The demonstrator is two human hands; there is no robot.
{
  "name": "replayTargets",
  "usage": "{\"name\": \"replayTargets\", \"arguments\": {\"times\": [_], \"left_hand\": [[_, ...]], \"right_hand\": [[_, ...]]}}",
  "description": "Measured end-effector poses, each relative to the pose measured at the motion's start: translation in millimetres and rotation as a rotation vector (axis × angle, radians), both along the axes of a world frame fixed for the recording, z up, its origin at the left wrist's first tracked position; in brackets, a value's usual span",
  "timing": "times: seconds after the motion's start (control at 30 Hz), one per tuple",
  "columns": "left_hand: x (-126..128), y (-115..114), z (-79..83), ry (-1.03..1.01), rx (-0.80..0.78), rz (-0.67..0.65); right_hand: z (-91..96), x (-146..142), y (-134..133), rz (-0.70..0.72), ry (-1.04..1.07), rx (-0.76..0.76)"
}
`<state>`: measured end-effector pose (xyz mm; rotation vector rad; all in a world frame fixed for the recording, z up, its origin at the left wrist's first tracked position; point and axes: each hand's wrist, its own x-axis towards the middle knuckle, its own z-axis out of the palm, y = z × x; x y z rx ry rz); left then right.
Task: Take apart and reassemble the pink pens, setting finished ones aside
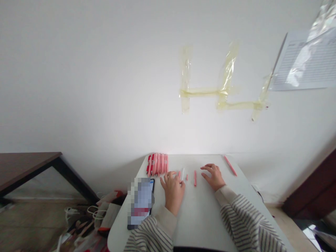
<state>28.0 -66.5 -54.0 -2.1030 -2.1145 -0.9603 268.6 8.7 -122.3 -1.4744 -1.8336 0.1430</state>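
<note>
My left hand [173, 190] rests palm down on the white table [196, 220], fingers bent and apart. Beside its fingertips, and partly covered by them, lies a short pink pen part [179, 173]. A thin white pen refill [183, 173] is just right of that, followed by a small pink pen tip [187, 177] and a pink pen barrel [195, 178]. To the right of the barrel, my right hand [214, 176] hovers or rests with fingers spread, holding nothing. A whole-looking pink pen [230, 165] lies beyond it at the far right.
Several pink and red pens [157, 164] lie in a row at the table's back left. A phone [141, 203] with a blurred screen lies by the left edge. Behind is a white wall [105, 87] with yellowed tape [202, 92]. Bags [110, 213] crowd the floor at left.
</note>
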Motion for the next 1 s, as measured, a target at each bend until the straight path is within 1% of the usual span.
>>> {"name": "replayTargets", "arguments": {"times": [0.23,0.43,0.63,0.87,1.0], "left_hand": [[0.9,0.6,-4.3,0.049,-0.093,-0.007],[1.2,0.9,-5.3,0.076,-0.123,-0.008],[1.1,1.2,-5.9,0.076,-0.123,-0.006],[-0.9,2.3,-6.5,0.038,-0.104,-0.015],[-0.1,1.5,-5.4,0.011,-0.073,-0.031]], "right_hand": [[-1.0,2.1,2.1,-0.015,-0.036,-0.025],[0.7,1.5,0.5,-0.003,-0.040,-0.039],[4.6,-4.1,-3.9,-0.045,-0.027,-0.013],[6.2,-6.7,-6.6,-0.058,-0.024,0.001],[6.5,-5.6,-5.7,-0.036,-0.030,-0.015]]}}
